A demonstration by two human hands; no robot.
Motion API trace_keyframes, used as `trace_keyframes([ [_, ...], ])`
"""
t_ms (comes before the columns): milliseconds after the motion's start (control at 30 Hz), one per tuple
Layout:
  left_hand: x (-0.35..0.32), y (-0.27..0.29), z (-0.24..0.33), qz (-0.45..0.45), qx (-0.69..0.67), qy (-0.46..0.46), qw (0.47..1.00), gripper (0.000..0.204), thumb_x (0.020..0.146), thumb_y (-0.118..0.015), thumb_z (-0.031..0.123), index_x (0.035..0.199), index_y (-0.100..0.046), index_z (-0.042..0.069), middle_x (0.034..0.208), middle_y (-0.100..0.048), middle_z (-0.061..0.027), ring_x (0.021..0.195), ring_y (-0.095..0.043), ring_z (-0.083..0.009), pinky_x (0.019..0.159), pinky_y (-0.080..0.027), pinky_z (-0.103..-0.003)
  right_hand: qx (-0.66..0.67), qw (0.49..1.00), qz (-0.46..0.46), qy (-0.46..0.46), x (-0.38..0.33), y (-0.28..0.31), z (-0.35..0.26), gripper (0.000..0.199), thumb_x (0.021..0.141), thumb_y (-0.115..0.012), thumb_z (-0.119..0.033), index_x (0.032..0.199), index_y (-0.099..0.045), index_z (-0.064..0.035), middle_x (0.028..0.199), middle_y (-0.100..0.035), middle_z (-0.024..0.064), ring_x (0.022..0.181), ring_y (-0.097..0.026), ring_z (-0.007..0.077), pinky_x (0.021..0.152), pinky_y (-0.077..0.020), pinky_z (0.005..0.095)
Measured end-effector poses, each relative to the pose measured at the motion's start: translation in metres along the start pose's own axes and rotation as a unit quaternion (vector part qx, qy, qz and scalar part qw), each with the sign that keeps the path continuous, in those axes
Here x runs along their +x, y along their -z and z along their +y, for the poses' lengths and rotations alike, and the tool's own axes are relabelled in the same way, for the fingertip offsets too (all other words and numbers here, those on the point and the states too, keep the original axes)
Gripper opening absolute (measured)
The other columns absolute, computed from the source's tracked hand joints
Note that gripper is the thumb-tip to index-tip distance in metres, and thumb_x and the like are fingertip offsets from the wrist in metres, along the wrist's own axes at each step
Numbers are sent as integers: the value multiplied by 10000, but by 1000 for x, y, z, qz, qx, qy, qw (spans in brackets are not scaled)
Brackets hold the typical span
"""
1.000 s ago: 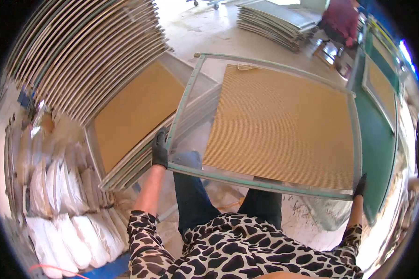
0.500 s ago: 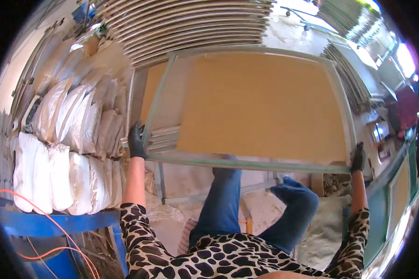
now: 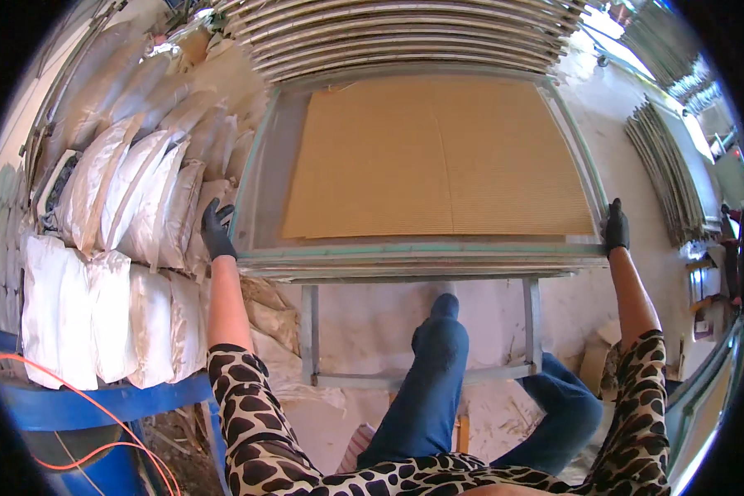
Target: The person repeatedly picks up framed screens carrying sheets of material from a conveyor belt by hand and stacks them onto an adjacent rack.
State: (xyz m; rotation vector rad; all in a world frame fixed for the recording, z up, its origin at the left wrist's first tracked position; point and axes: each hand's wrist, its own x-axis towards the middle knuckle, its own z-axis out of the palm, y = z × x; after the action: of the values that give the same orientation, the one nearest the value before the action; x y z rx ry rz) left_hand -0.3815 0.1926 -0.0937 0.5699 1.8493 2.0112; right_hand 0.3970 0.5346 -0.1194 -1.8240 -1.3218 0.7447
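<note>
A wide frame with greenish edges and thin mesh lies level on a pile of similar frames. Within its outline shows a brown corrugated cardboard sheet; whether the mesh covers it I cannot tell. My left hand, in a black glove, is at the frame's near left corner with its fingers apart. At the near right corner, my right hand, gloved too, has its fingers stretched along the side edge. A grey metal stand shows below the pile.
Beyond the frame rises a large stack of frames. Full white sacks are piled on the left, above a blue metal beam and an orange hose. More panels lean at the right. My leg reaches toward the stand.
The frame has come down from a raised, skewed position and now lines up with the pile. My left hand's fingers have loosened from its edge. My view has shifted.
</note>
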Motion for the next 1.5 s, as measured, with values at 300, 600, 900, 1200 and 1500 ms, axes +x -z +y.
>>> trace_keyframes([
  [300, -9, 11, -41, -11, 356, -211, 910, 356, 828, -506, 201, 1168, -483, 97, 1034, -558, -85, 913, -527, -183, 793, -424, -286, -443, 875, 44, 189, -62, 24, -33, 359, 837, -382, -367, 1012, -568, -114, 958, -550, 136, 901, -500, 321, 773, -393, 432],
  [600, -11, 100, -96, -12, -32, 90, 995, 318, 817, -500, 262, 1078, -486, 81, 1047, -490, -53, 941, -483, -219, 775, -420, -399, -146, 986, 84, 22, -39, 10, 44, 309, 777, -418, -280, 948, -592, -89, 990, -571, 173, 929, -545, 310, 776, -415, 397],
  [900, -70, 29, -82, 130, 121, 167, 970, 563, 819, -429, 442, 1235, -379, 66, 1275, -367, -118, 1090, -437, -317, 862, -407, -430, -44, 974, 183, -129, -38, 31, 37, 351, 723, -521, -346, 895, -614, -55, 916, -595, 169, 891, -572, 275, 797, -421, 339],
  [1200, -40, 73, -71, 137, 144, 85, 976, 498, 856, -394, 391, 1193, -419, 25, 1201, -440, -141, 1032, -486, -297, 842, -435, -397, 133, 973, 172, -81, -40, 12, 45, 231, 634, -544, -157, 828, -600, -45, 747, -587, 95, 658, -545, 164, 583, -444, 295],
  [1500, -42, 114, -50, 192, 116, 67, 972, 533, 848, -376, 436, 1221, -399, 56, 1224, -428, -117, 1079, -447, -279, 911, -368, -393, 299, 940, 26, -164, -61, -1, 28, 516, 800, -381, -496, 1125, -485, -109, 1018, -537, 82, 881, -490, 217, 716, -414, 357],
])
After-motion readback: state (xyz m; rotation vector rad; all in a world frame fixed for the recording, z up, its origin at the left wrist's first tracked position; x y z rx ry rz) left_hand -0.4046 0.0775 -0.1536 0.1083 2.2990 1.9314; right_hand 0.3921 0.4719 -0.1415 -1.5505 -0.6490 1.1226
